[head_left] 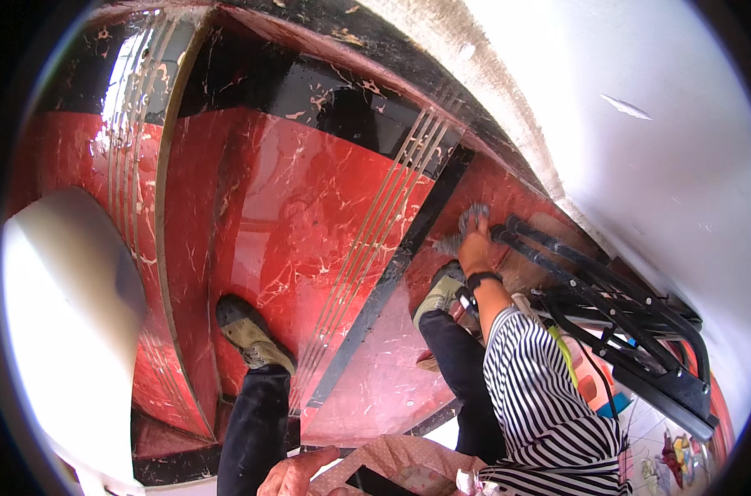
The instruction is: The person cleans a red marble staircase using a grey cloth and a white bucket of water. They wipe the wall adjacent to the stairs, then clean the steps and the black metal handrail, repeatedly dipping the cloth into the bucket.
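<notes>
My right hand [475, 245], with a dark band on the wrist, reaches down to a red marble-patterned stair tread [400, 347]. Its fingers press a grey scrubbing pad or cloth [471, 212] onto the stone near the wall. More grey material [448, 244] shows just left of the hand; whether it is the same piece is unclear. Only part of my left hand [298, 472] appears at the bottom edge, by a pink dotted apron [400, 449]. Its palm side and most fingers are hidden, so I cannot see whether it holds anything.
A folded black metal frame [599, 304] leans by the white wall [648, 155], close to my right hand. Below it lie colourful items [679, 459]. My shoes [251, 335] stand on different steps. The lower red-and-black step [313, 204] looks wet. A white rounded object [71, 310] fills the left side.
</notes>
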The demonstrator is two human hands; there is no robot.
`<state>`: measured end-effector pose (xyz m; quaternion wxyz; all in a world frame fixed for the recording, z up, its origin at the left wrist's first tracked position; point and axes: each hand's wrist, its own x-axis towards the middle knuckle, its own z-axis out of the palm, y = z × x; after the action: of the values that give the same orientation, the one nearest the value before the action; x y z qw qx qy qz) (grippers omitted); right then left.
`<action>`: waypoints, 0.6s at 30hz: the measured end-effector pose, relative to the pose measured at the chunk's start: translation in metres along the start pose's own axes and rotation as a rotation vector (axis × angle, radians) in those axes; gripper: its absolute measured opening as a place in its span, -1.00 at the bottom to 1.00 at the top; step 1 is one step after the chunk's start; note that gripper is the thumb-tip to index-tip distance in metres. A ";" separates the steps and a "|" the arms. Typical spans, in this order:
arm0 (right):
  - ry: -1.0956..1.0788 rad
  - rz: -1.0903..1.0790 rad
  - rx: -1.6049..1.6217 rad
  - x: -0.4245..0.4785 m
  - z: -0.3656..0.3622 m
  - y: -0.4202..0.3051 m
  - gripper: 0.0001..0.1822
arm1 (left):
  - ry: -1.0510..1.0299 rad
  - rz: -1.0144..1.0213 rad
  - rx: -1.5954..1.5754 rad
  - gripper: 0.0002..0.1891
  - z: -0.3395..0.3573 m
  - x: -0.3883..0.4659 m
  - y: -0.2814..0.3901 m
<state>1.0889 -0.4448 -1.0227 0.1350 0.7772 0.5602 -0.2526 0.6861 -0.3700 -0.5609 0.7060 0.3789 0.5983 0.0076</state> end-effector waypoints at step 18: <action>-0.098 -0.648 -0.160 0.036 -0.032 -0.105 -0.51 | -0.051 0.030 0.031 -0.23 0.016 -0.011 -0.022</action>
<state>1.0065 -0.3644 -1.0082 0.1353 0.5327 0.7890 -0.2747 0.6873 -0.3994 -0.5641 0.7150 0.3987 0.5743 -0.0008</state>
